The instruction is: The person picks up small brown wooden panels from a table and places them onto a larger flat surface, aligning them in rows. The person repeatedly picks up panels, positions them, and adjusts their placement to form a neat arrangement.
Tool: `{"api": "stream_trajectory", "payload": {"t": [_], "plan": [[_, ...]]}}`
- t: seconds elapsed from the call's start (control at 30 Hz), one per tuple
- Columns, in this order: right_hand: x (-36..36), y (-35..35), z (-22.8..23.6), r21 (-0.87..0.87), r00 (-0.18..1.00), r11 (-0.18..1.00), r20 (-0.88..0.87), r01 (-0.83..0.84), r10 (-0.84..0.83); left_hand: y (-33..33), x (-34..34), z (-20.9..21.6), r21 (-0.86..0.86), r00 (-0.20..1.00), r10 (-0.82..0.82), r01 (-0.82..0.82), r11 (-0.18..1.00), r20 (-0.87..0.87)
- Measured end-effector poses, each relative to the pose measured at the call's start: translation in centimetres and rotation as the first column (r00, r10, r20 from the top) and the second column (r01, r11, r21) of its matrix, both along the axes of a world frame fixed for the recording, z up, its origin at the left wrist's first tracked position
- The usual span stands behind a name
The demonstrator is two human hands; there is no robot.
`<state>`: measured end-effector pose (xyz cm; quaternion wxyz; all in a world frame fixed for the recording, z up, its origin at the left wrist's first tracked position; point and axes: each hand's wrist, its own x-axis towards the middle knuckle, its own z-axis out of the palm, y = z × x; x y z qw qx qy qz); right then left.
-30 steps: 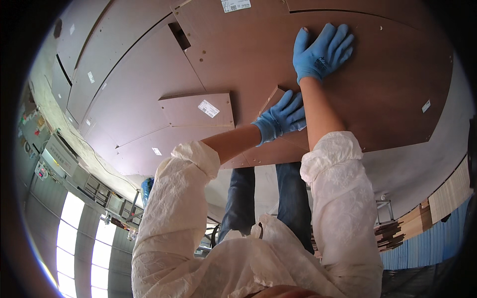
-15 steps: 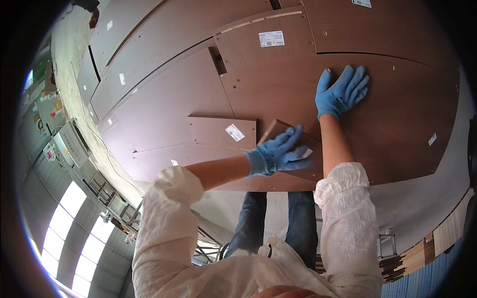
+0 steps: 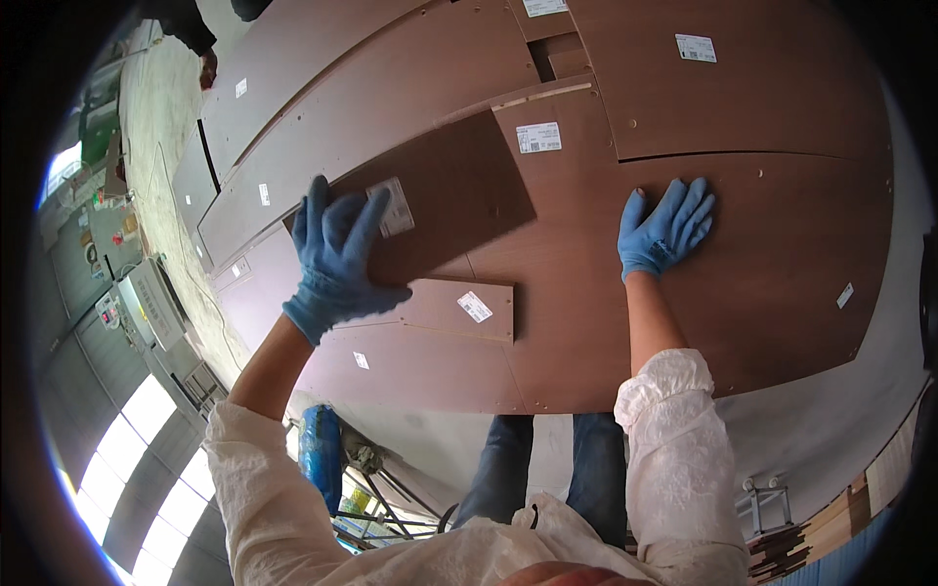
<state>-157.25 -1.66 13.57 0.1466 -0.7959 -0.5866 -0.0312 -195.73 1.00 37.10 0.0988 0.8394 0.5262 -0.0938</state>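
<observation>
A rectangular brown board (image 3: 459,200) with a white label is raised and tilted over the panels, its right end blurred. Across its left part, my left hand (image 3: 337,259) in a blue glove grips it, with fingers over the top face and thumb by the near edge. My right hand (image 3: 664,230), also gloved in blue, rests flat with stretched fingers on a large brown panel (image 3: 752,293) and holds nothing. Between the hands, nearer to me, a smaller brown board (image 3: 454,313) with a label lies on the panels.
More labelled brown panels (image 3: 723,98) lie side by side, with gaps and drilled holes. Another person's hand (image 3: 208,70) shows at the far left. A blue wrapped bundle (image 3: 320,454) stands below the near edge; stacked wood strips (image 3: 831,527) are at lower right.
My left hand has moved left and away from me, carrying the board up from beside the smaller one. My right hand stays flat on the large panel while the view shifts slightly.
</observation>
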Motion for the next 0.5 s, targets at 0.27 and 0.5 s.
{"api": "stream_trajectory", "payload": {"t": [0.27,0.5], "plan": [[0.1,0.1,0.1,-0.025,1.0,1.0,0.009,-0.009,0.009,10.4,0.8,-6.8,0.233,1.0,-0.025,0.023,0.972,0.006],[0.0,0.1,0.0,-0.039,1.0,0.999,0.015,-0.008,0.008,17.8,1.7,-12.1,0.209,0.999,0.011,0.001,0.978,-0.053]]}}
